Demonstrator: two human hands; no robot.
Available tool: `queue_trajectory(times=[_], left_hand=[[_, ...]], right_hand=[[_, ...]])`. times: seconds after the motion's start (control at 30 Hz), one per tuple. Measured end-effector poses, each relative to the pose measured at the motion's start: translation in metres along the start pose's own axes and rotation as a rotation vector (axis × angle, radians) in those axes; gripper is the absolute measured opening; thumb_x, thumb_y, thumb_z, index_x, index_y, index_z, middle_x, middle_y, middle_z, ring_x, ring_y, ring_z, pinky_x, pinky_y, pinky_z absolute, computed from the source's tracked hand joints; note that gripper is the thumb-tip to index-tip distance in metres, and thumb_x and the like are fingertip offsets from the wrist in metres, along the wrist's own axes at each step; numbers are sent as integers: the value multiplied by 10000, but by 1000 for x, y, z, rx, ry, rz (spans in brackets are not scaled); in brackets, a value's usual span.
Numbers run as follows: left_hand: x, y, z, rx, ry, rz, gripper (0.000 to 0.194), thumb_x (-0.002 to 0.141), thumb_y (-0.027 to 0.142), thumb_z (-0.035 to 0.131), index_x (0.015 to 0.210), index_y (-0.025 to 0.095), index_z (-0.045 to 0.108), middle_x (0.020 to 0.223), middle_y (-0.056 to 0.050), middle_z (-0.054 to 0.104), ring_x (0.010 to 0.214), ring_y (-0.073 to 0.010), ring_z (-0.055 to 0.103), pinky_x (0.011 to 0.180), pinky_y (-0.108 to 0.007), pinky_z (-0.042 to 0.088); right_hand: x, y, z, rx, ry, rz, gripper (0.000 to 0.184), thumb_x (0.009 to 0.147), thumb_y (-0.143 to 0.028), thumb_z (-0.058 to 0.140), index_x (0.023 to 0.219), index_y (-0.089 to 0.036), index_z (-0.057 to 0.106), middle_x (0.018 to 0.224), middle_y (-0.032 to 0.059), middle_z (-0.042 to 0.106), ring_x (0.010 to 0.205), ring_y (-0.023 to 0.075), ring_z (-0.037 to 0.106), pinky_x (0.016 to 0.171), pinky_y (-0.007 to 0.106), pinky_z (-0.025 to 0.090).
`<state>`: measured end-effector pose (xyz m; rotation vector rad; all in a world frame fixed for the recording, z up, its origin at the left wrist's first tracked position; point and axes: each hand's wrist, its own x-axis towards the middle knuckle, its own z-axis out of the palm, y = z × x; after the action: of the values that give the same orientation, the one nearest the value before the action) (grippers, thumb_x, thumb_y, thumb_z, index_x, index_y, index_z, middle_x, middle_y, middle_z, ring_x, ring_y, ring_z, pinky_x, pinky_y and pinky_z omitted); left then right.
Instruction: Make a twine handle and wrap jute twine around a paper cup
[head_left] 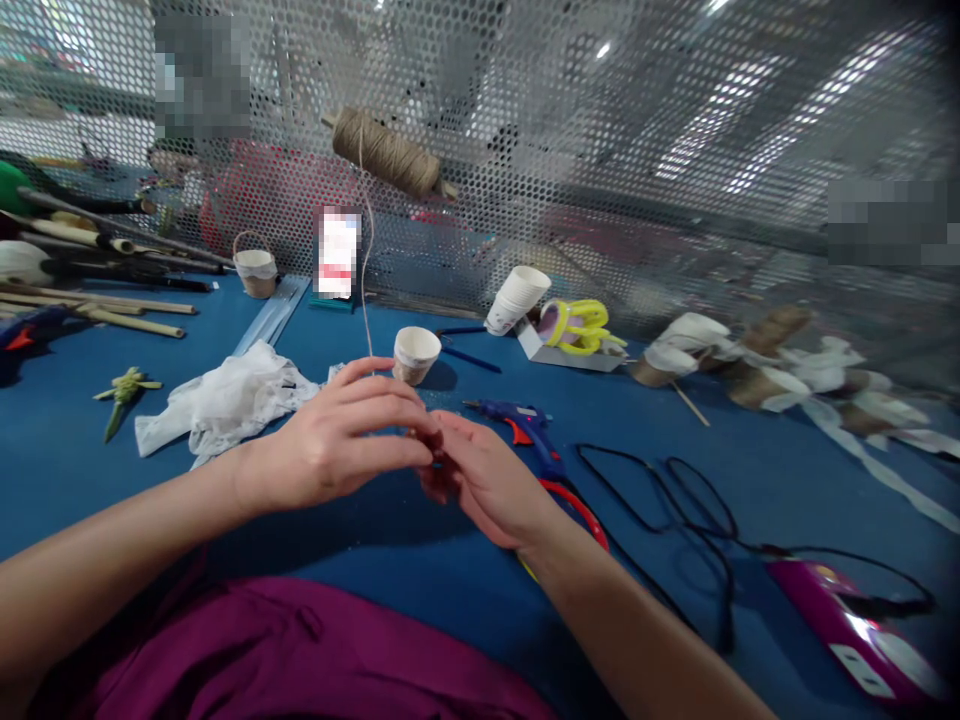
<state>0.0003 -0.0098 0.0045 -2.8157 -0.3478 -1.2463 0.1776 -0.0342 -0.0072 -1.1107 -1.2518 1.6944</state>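
My left hand (341,430) and my right hand (487,470) meet above the middle of the blue table. The fingertips of both are bent together, closed on something too small and too hidden to name. A strand of twine (367,260) hangs down from a twine spool (386,153) and passes out of sight behind my left hand. Just beyond the fingers stands a small paper cup (417,350), upright and apart from them. A blue glue gun (529,425) lies right of my right hand, and red-handled scissors (581,505) are partly covered by that wrist.
White lace (232,400) lies at left beside a small green woven figure (127,390). A phone (337,255), a handled cup basket (256,272) and stacked cups (517,298) stand along the mesh screen (600,150). Black cable (660,520) runs to a purple power strip (840,620).
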Motion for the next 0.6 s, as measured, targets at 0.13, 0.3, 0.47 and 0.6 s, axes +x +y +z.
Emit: queue_trajectory(times=[0.13, 0.3, 0.47, 0.6], left_hand=[[0, 0, -2, -188, 119, -134, 143, 829, 82, 489, 910, 154, 582, 911, -94, 668, 901, -165, 614, 849, -350, 481], [1, 7, -8, -154, 144, -286, 122, 824, 87, 484, 903, 138, 563, 834, -84, 657, 844, -156, 620, 780, -309, 514], [5, 14, -14, 71, 124, -107, 138, 813, 68, 481, 899, 127, 570, 837, -93, 668, 839, -171, 624, 885, -384, 468], [4, 18, -13, 196, 67, 87, 152, 843, 120, 462, 892, 170, 596, 897, -61, 695, 955, -191, 611, 992, -429, 381]], right_hand=[[-3, 0, 3, -207, -88, -212, 159, 809, -353, 511, 857, -202, 525, 704, -24, 503, 545, 83, 453, 518, 238, 406], [-6, 4, 11, -226, -271, -213, 149, 782, -257, 567, 917, -225, 511, 799, -13, 494, 650, 93, 463, 560, 229, 447], [-3, 10, 18, -88, -211, -195, 267, 722, -293, 652, 922, -238, 483, 831, -9, 494, 687, 108, 494, 553, 230, 449], [-5, 10, 22, -64, -111, -279, 354, 696, -297, 682, 991, -272, 488, 888, -3, 546, 767, 136, 546, 662, 258, 467]])
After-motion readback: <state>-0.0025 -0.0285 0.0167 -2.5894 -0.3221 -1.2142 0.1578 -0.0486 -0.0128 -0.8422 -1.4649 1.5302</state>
